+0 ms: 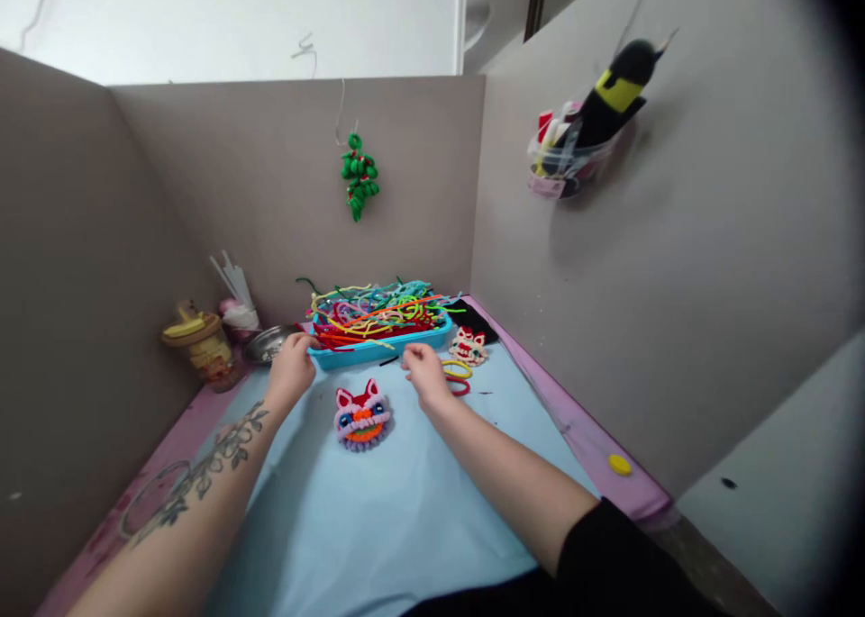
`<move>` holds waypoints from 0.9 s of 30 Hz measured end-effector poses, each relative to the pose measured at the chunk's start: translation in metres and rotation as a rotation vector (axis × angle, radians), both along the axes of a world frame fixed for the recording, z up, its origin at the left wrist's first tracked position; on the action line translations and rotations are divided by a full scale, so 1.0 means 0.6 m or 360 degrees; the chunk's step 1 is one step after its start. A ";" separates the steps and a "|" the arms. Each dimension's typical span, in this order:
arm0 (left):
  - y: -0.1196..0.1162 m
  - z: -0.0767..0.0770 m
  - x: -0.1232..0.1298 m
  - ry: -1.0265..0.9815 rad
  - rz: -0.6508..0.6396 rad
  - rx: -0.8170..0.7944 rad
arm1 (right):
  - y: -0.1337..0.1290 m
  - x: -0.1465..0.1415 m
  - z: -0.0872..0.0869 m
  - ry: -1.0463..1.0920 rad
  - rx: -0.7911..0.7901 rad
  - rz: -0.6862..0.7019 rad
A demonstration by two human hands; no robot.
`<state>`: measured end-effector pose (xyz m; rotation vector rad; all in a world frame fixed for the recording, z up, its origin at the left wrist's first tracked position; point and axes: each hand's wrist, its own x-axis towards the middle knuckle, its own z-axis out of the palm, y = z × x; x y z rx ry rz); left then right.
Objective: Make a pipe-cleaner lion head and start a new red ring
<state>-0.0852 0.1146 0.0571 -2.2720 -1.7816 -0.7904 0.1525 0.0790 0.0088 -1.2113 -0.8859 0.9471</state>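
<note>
A blue tray at the back of the table holds a heap of many-coloured fuzzy stems. My left hand is at the tray's left front corner, its fingers closed near the red stems; what they hold, if anything, is too small to tell. My right hand is just in front of the tray's right part, fingers curled together, with any held thing hidden. Between my forearms lies a purple, orange and red animal-face piece. Scissors with yellow and red handles lie beside my right hand.
A cream and red face piece sits right of the tray. At left stand a metal bowl and a lidded cup. A yellow disc lies near the right edge. Partition walls enclose the table; a tool holder hangs at right.
</note>
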 end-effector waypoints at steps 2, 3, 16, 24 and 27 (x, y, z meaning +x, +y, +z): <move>-0.002 0.002 0.015 -0.0174 0.0037 0.0134 | 0.030 0.021 0.022 -0.0102 0.0013 -0.0115; -0.003 0.003 0.024 -0.0246 0.0042 0.0183 | 0.046 0.034 0.033 -0.0210 0.0064 -0.0196; -0.098 -0.001 0.087 -0.1107 -0.0018 -0.0186 | 0.136 0.176 0.058 -0.0879 0.0102 -0.0024; -0.179 -0.054 0.093 -0.1257 -0.0220 -0.0031 | 0.107 0.155 0.042 -0.1464 0.0077 0.0194; -0.191 -0.092 0.095 -0.1368 -0.0290 0.0111 | 0.120 0.148 0.045 -0.1605 0.0143 0.0155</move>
